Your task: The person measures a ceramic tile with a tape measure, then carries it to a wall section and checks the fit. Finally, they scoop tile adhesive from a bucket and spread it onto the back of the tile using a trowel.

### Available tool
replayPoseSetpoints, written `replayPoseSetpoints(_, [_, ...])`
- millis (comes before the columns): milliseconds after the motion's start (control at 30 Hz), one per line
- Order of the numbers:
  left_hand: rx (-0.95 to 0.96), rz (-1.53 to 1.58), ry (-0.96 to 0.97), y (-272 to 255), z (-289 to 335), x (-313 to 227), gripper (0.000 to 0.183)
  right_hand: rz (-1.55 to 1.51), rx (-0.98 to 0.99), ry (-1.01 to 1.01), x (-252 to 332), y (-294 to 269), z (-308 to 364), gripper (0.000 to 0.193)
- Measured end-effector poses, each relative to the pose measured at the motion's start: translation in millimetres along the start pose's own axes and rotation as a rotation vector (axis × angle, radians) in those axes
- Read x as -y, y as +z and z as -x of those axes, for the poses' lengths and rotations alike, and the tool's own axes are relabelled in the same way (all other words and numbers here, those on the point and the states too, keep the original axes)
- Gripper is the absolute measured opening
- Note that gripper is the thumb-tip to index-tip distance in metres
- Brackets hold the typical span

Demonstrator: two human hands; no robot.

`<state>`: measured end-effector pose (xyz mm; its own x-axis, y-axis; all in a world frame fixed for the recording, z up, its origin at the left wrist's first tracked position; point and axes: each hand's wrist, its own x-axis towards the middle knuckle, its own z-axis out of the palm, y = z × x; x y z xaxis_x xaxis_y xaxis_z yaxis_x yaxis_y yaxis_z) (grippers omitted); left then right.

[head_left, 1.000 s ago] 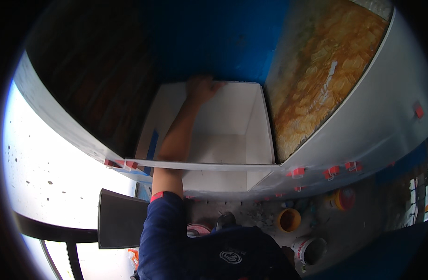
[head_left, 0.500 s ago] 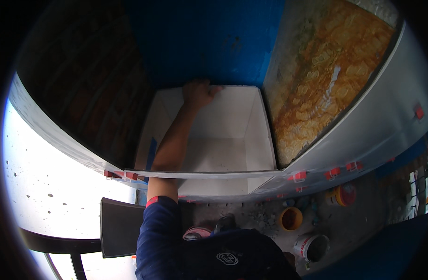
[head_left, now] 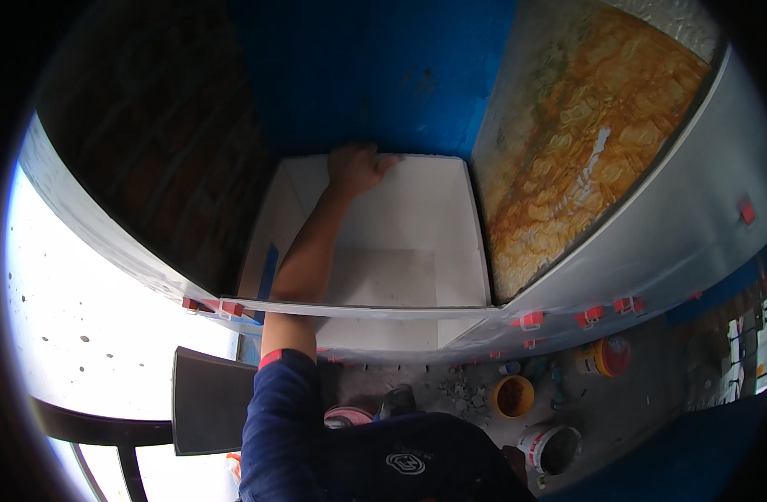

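Note:
My left arm reaches over a thin white front edge [head_left: 383, 312] and into an open white box [head_left: 404, 209] of smooth panels, set in a recess. At the box's far rim my left hand [head_left: 356, 170] is hooked over the top edge, its thumb lying along the rim to the right. The fingertips are hidden behind that rim. A blue strip [head_left: 268, 269] shows on the box's left inner side, beside my forearm. Of my right arm only a dark sliver appears at the lower edge, right of my torso; the hand itself is out of sight.
A blue panel [head_left: 375, 75] stands behind the box, a brick wall [head_left: 158, 151] left, an amber-patterned slab [head_left: 601, 142] right. Red clips [head_left: 527, 320] line the front panels. Below are a yellow bucket [head_left: 512, 396], a white bucket [head_left: 557, 448] and rubble [head_left: 463, 391].
My view has shifted slightly, so the surroundings sit a little differently in the picture. My left hand keeps its hold on the far rim.

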<state>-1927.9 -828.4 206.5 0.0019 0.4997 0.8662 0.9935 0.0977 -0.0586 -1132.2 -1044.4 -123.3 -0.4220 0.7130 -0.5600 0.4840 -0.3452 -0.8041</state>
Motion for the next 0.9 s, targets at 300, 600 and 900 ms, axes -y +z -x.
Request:
replayPoseSetpoints(300, [-0.130,0.126,0.057,-9,-9,-5,0.063,0.759,0.025,0.085,-9,8,-11,0.026])
replayPoseSetpoints(600, [0.072,-0.011,-0.041,-33,7,-2,0.055,0.433,0.001,0.197,-13,9,-43,0.022])
replayPoseSetpoints(900, [0.098,-0.290,-0.315,-66,55,38,0.055,0.115,-0.052,0.303,-32,8,-59,0.019])
